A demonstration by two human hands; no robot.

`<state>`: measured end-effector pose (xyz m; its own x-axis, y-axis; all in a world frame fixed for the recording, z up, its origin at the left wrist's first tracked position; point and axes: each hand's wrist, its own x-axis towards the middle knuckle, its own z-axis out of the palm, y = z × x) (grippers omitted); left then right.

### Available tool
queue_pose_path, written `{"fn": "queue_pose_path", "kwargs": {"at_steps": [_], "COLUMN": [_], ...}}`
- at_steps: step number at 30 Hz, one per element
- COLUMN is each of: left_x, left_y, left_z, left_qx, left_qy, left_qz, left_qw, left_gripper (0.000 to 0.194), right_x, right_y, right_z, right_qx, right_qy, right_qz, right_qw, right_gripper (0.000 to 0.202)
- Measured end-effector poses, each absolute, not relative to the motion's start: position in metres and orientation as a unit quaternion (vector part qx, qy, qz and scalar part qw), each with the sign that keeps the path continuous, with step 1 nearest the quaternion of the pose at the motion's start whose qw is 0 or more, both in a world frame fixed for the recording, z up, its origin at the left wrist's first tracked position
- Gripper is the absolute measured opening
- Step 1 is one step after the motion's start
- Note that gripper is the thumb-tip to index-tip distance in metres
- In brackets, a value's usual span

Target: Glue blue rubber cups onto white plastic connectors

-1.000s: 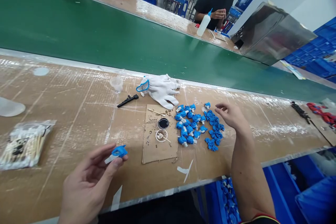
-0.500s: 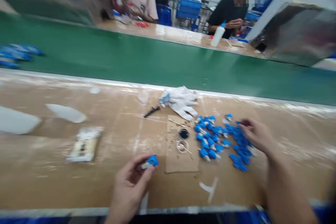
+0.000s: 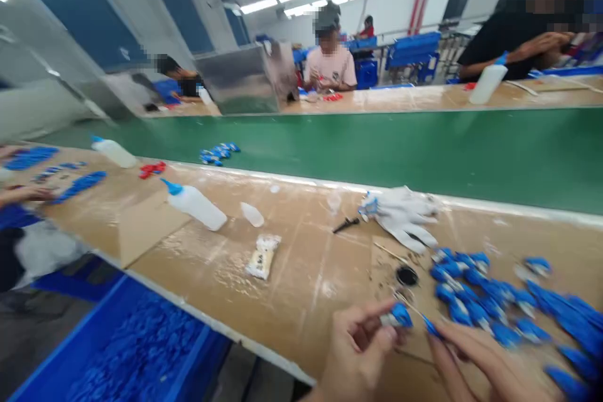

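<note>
Between the thumb and fingers of my left hand (image 3: 360,348) is a small blue-and-white plastic part (image 3: 400,315). My right hand (image 3: 475,352) has come close beside it, its fingertips pinching a small blue piece (image 3: 430,326). Just behind both hands lies a cardboard sheet (image 3: 384,270) with a small cup of black liquid (image 3: 406,275) and a thin stick (image 3: 391,254). A second small cup (image 3: 404,295) is partly covered by my left fingers. To the right, several blue-and-white parts (image 3: 487,292) form a pile, alongside plain blue pieces (image 3: 572,320).
Behind the cardboard lie a white glove (image 3: 405,213) and a black tool (image 3: 346,225). Further left are a wrapped packet (image 3: 264,256) and a squeeze bottle (image 3: 198,206). A blue bin (image 3: 188,364) of blue pieces stands below the table edge. Co-workers sit across the green belt (image 3: 353,144) and at far left.
The view has swung left and up. My right hand has left the blue pieces with one in its fingertips and moved next to my left hand, which still holds its part.
</note>
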<state>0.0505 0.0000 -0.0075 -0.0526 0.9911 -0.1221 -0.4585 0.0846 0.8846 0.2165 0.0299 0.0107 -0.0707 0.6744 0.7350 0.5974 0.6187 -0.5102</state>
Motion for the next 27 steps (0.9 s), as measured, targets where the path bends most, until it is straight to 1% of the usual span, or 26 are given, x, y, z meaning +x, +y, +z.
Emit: {"fn": "queue_pose_path", "kwargs": {"at_steps": [1,4,6,8,12,16,18,20,22,23,27], "left_x": [0.048,0.038,0.034,0.033,0.033,0.033,0.032,0.03,0.028,0.026,0.019], "left_y": [-0.001,0.0,-0.001,-0.003,-0.006,-0.005,-0.005,-0.005,-0.005,-0.004,0.0], "left_z": [0.001,0.016,0.017,0.013,0.005,0.001,0.002,0.004,0.007,0.009,0.017], "left_qx": [0.347,0.408,0.448,0.489,0.558,0.595,0.613,0.632,0.655,0.667,0.718], "left_qy": [0.416,0.452,0.473,0.482,0.482,0.481,0.474,0.462,0.441,0.427,0.362], "left_qz": [0.583,0.564,0.566,0.57,0.573,0.575,0.576,0.573,0.565,0.561,0.54], "left_qw": [0.606,0.558,0.506,0.451,0.359,0.291,0.261,0.242,0.239,0.24,0.25], "left_gripper": [0.044,0.032,0.024,0.022,0.027,0.032,0.036,0.04,0.045,0.047,0.051], "right_x": [0.213,0.197,0.188,0.183,0.18,0.179,0.179,0.181,0.186,0.189,0.203], "right_y": [0.022,0.008,0.005,0.004,0.0,-0.001,0.0,0.002,0.005,0.007,0.011], "right_z": [0.014,0.023,0.027,0.029,0.034,0.036,0.036,0.035,0.034,0.035,0.04], "right_qx": [-0.444,-0.479,-0.498,-0.511,-0.504,-0.475,-0.472,-0.48,-0.49,-0.492,-0.462], "right_qy": [-0.735,-0.705,-0.691,-0.678,-0.684,-0.708,-0.703,-0.687,-0.664,-0.65,-0.641], "right_qz": [0.038,0.066,0.102,0.13,0.155,0.179,0.193,0.22,0.271,0.303,0.42], "right_qw": [0.51,0.519,0.514,0.512,0.504,0.491,0.495,0.499,0.496,0.493,0.447], "right_gripper": [0.033,0.028,0.028,0.03,0.037,0.042,0.038,0.027,0.017,0.017,0.041]}}
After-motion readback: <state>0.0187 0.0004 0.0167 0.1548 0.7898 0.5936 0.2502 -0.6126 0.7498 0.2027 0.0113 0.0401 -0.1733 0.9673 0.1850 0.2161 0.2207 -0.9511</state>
